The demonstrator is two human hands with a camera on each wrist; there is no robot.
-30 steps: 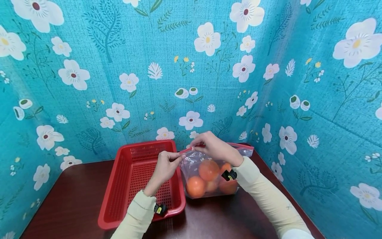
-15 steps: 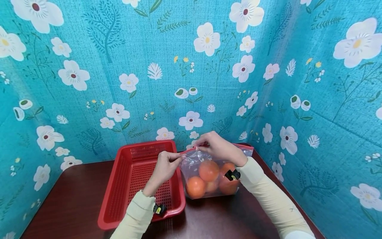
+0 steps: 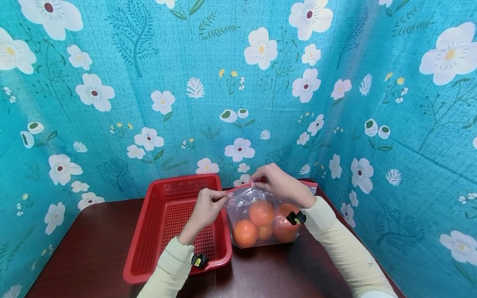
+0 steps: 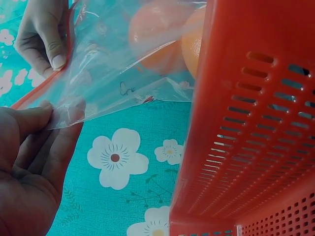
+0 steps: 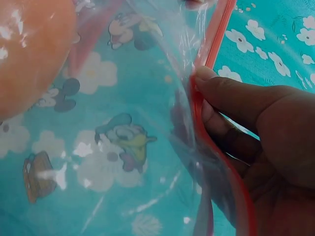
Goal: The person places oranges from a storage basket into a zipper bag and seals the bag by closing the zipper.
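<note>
2 hands, left hand (image 3: 208, 205) and right hand (image 3: 277, 184), pinch the bag (image 3: 261, 219) at its red seal; probably floppy, slippery, fruit-heavy.

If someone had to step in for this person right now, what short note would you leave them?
Left hand pinches the left end of the clear zip bag at its red strip.
Right hand pinches the same strip farther right.
The bag stands on the dark table, holding several oranges, right beside the red basket.
Done: the fruit is in the bag.
Left: whether the strip is sealed along its length cannot be told; check it.
</note>
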